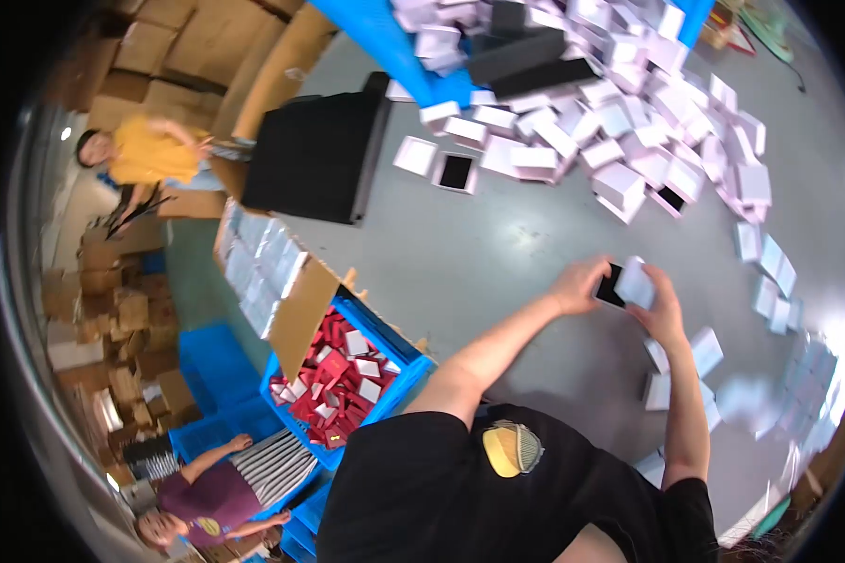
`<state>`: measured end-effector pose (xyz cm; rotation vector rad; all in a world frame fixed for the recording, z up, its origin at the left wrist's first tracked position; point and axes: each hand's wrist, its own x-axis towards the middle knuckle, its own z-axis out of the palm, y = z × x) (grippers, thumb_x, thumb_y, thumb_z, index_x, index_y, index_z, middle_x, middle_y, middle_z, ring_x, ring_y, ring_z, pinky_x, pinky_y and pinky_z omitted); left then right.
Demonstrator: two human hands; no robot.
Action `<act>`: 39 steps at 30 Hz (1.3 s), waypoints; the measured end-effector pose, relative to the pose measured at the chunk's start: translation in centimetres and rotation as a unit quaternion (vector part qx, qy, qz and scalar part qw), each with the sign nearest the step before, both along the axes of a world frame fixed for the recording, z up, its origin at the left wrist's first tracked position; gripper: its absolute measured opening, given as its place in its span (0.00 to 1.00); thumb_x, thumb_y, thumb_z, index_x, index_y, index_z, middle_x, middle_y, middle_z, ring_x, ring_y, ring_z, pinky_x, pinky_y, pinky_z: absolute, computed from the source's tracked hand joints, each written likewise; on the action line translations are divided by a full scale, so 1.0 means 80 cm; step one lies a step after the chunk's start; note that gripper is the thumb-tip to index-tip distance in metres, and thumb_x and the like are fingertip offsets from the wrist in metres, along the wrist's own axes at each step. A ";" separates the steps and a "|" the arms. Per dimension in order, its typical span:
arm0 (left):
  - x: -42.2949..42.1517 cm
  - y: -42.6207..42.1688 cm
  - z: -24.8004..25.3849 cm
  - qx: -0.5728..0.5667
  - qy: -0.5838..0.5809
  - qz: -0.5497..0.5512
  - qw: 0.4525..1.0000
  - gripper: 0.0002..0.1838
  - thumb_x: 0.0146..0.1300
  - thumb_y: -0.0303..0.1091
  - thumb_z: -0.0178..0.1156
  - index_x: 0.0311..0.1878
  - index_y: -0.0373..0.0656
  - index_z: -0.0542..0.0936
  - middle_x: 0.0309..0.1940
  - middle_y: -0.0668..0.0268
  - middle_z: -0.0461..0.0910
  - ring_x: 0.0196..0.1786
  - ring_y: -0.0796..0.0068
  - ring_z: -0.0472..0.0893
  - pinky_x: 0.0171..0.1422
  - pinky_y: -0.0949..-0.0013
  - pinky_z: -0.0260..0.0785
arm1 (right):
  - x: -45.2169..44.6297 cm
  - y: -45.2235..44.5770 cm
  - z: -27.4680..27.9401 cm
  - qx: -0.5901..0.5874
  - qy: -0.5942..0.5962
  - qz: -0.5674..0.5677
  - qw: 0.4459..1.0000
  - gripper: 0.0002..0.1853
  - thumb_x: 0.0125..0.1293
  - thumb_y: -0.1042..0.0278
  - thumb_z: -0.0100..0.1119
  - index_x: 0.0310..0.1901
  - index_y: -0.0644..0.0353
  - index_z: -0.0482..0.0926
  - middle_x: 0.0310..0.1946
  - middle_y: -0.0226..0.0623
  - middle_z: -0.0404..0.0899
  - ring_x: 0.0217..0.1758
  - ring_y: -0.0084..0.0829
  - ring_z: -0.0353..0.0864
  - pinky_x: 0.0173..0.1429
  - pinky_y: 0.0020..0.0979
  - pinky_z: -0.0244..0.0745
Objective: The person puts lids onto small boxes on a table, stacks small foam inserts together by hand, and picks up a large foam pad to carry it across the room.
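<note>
Over the grey table (pixel 498 244), my two hands meet at a small white gift box. My left hand (pixel 580 285) grips the box base (pixel 610 286), whose black inside shows. In my right hand (pixel 662 308) is the white lid (pixel 636 282), tilted over one side of the base and partly covering it. Whether lid and base touch, I cannot tell. Beyond my hands lies a large heap of white boxes (pixel 620 183). An open box with a black inside (pixel 456 173) rests at the near left of that heap.
A blue crate (pixel 422 75) has boxes spilling from it. Left stand a black case (pixel 314 155), an open carton (pixel 305 319) and a blue bin (pixel 399 380) of red and white boxes. Wrapped boxes (pixel 807 380) sit right. Two people (pixel 155 150) (pixel 221 497) are on the left.
</note>
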<state>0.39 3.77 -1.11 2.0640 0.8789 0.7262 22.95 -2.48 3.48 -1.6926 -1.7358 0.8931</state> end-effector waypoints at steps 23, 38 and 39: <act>-0.001 0.009 -0.012 -0.096 0.015 -0.020 0.995 0.55 0.36 0.28 0.77 0.72 0.41 0.60 0.60 0.61 0.76 0.33 0.65 0.76 0.45 0.64 0.73 | -0.053 0.010 0.019 0.004 -0.244 0.150 0.958 0.40 0.49 0.65 0.74 0.67 0.46 0.70 0.65 0.39 0.63 0.69 0.42 0.64 0.68 0.38 0.69; -0.227 0.127 0.030 0.177 0.277 0.434 0.839 0.38 0.52 0.55 0.70 0.62 0.42 0.72 0.64 0.39 0.67 0.69 0.36 0.63 0.67 0.42 0.62 | -0.036 -0.075 0.032 -0.130 -0.359 0.047 0.923 0.42 0.48 0.62 0.75 0.67 0.46 0.68 0.63 0.38 0.66 0.70 0.41 0.64 0.77 0.50 0.52; -0.248 0.139 0.015 0.152 0.299 0.440 0.833 0.39 0.52 0.57 0.70 0.62 0.43 0.74 0.62 0.39 0.68 0.69 0.36 0.64 0.67 0.43 0.63 | -0.025 -0.093 0.040 -0.146 -0.350 0.038 0.925 0.33 0.50 0.60 0.74 0.60 0.50 0.75 0.62 0.40 0.68 0.70 0.42 0.64 0.77 0.51 0.51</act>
